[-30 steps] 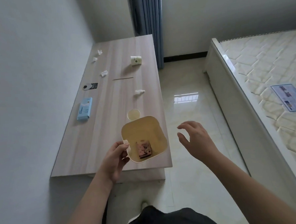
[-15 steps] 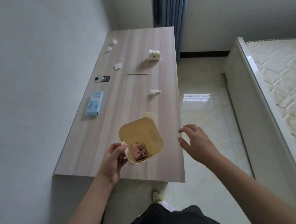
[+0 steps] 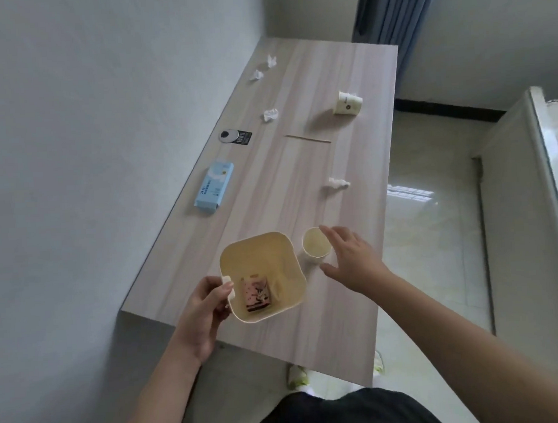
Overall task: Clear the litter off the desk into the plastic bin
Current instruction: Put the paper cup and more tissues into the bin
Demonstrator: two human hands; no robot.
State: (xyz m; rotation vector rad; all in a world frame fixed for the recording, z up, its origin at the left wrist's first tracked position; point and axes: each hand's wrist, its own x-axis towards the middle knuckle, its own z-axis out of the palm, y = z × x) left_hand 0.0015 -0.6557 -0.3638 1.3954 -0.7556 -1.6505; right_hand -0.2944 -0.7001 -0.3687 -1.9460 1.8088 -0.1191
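My left hand (image 3: 208, 304) grips the rim of a cream plastic bin (image 3: 273, 253), held over the near end of the wooden desk (image 3: 341, 321); a pink-brown wrapper (image 3: 256, 292) lies inside it. An upright paper cup (image 3: 316, 245) stands just right of the bin. Spread around that cup is my right hand (image 3: 351, 259), fingers beside its rim, thumb apart below. Farther along lie a crumpled tissue (image 3: 336, 184), a thin wooden stick (image 3: 308, 139), a tipped paper cup (image 3: 348, 103) and three tissue wads (image 3: 271, 114).
A blue tissue pack (image 3: 215, 187) and a round disc with a black card (image 3: 233, 136) lie by the left wall. The desk's right edge drops to a glossy tiled floor. A bed frame (image 3: 509, 199) stands at right, a curtain (image 3: 390, 11) behind.
My right hand has moved from beyond the desk's right edge to the upright paper cup. The view has come closer over the desk, with the bin still in my left hand.
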